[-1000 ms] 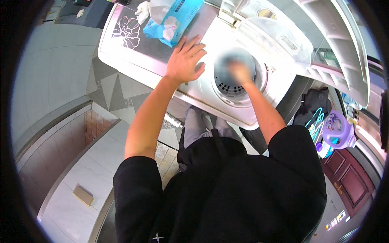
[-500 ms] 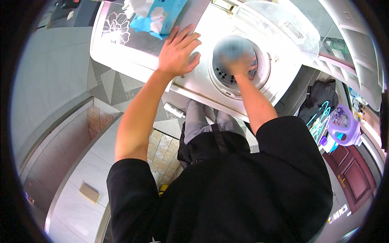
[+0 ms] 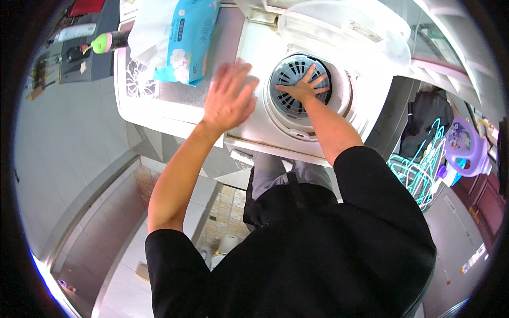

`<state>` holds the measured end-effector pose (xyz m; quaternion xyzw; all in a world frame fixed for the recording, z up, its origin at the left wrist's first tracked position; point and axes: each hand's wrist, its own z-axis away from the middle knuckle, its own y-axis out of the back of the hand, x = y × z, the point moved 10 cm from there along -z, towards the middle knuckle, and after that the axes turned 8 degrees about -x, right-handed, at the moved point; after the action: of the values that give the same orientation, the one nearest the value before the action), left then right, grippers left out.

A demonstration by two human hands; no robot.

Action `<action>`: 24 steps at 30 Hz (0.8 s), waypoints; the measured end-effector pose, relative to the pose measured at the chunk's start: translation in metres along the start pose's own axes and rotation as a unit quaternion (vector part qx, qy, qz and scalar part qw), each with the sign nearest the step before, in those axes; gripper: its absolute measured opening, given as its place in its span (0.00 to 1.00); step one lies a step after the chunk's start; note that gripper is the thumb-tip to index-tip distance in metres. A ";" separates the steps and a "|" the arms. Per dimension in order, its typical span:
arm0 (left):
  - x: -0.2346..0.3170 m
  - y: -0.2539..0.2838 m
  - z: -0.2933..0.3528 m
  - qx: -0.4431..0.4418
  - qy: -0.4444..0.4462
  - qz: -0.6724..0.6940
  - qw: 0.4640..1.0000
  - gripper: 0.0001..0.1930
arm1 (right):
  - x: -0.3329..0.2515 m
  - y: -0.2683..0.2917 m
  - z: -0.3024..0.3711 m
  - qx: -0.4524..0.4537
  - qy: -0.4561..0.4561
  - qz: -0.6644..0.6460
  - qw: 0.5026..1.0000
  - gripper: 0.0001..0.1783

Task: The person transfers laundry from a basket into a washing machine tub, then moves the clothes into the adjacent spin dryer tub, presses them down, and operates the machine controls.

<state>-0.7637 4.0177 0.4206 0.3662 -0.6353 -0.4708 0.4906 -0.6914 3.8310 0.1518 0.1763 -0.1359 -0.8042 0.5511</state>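
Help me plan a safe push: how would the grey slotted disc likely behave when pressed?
The grey slotted disc is probably stiff: its rim looks round and unbent around the spread right hand. It may be light for its size, since slots cut through much of it. Rolling seems unlikely, as it lies inside the round tub.

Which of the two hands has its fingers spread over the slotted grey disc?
The right hand, inside the washer's round opening; the left hand is outside it, nearer the blue pack.
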 end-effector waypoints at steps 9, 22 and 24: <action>0.054 -0.192 -0.070 -0.291 -0.042 -0.162 0.942 0.39 | 0.008 0.004 0.006 -0.051 0.015 0.047 0.997 0.87; 0.038 -0.290 -0.084 -0.575 0.057 -0.113 0.808 0.78 | 0.024 -0.005 -0.015 -0.104 0.095 0.086 0.986 0.88; 0.022 -0.313 -0.075 -0.555 0.068 -0.164 0.813 0.75 | 0.013 -0.005 -0.007 -0.139 0.090 0.105 0.981 0.89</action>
<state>-0.6961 3.8890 0.1331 0.1624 -0.1615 -0.7906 0.5679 -0.6971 3.8206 0.1413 0.1541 0.0099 -0.7341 0.6613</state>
